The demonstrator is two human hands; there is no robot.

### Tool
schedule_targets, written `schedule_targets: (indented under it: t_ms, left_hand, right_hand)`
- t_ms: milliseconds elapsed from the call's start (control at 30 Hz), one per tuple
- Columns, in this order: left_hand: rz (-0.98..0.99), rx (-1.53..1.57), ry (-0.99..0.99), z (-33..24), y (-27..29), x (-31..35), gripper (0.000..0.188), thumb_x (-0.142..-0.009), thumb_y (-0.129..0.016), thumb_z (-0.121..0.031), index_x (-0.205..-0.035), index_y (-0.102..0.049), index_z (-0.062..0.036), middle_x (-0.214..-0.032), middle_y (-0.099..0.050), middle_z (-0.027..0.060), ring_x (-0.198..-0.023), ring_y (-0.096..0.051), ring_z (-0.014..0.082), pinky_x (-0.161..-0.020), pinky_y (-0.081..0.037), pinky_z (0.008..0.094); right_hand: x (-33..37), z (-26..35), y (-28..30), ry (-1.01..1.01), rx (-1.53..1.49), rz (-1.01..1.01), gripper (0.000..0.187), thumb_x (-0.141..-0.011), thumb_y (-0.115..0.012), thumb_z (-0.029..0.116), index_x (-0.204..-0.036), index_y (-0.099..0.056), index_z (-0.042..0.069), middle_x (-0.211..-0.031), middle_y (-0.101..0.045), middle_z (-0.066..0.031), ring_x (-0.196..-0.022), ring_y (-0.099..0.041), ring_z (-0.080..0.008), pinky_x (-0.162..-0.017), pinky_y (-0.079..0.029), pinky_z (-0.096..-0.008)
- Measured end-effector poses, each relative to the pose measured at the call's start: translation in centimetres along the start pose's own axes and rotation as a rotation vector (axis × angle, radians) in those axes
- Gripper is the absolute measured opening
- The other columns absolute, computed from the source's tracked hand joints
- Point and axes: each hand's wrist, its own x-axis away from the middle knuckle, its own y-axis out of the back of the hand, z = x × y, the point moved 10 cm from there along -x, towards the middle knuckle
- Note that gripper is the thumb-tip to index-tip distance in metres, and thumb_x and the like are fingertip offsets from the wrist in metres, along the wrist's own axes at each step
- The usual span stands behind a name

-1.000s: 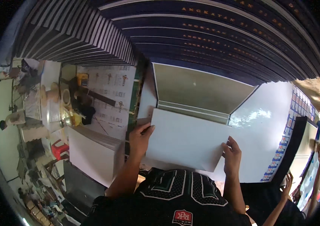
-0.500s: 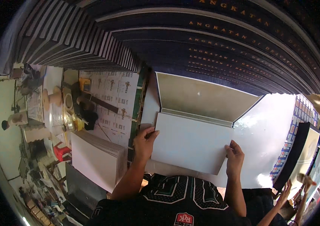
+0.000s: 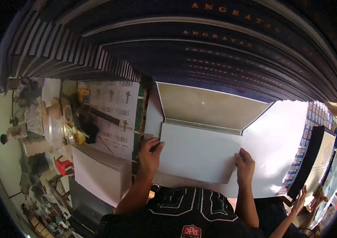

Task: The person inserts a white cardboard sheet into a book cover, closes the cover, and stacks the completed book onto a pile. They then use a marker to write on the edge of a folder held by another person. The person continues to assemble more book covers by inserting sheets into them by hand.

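Note:
An open hardcover case (image 3: 212, 109), dark-edged with a beige inner board, lies in front of me on a white work surface. Over its near half rests a white book block (image 3: 198, 152), its plain top sheet facing up. My left hand (image 3: 150, 152) pinches the block's left edge, thumb along the side. At the right edge my right hand (image 3: 245, 162) grips with curled fingers and thumb. The block lies slightly askew, close to my black shirt. Whatever is under the block is hidden.
Tall stacks of dark blue hardcover books (image 3: 232, 51) rise just beyond the case. To my left stands a pile of white book blocks (image 3: 101, 174). On the right lies another open cover (image 3: 315, 162), near a co-worker's hand (image 3: 299, 200). A red stool (image 3: 63, 165) is farther left.
The view has shifted slightly, so the stacked books and the case sit a little differently. Both hands stay at the block's edges, with almost no movement against it.

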Motion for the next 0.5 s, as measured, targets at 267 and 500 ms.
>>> schedule_targets:
  t_ms: [267, 500]
  left_hand:
    - [0.029, -0.02, -0.033, 0.3, -0.4, 0.3, 0.033, -0.084, -0.076, -0.014, -0.11, -0.064, 0.0022, -0.102, -0.071, 0.0111, -0.093, -0.066, 0.0161, -0.083, -0.051, 0.0293]
    - [0.039, -0.106, -0.074, -1.3, -0.6, 0.4, 0.032, -0.085, -0.075, -0.014, -0.111, -0.064, 0.0014, -0.103, -0.071, 0.0119, -0.095, -0.066, 0.018, -0.085, -0.051, 0.0307]
  right_hand:
    - [0.0, -0.6, 0.1, -0.066, -0.121, 0.017, 0.032, -0.09, -0.062, 0.005, -0.119, -0.061, -0.008, -0.102, -0.069, -0.0127, -0.091, -0.064, -0.0162, -0.079, -0.05, -0.0279]
    - [0.0, 0.6, 0.7, 0.118, 0.186, -0.054, 0.037, -0.089, -0.065, 0.015, -0.12, -0.062, -0.006, -0.101, -0.069, -0.0159, -0.081, -0.064, -0.0163, -0.069, -0.05, -0.03]
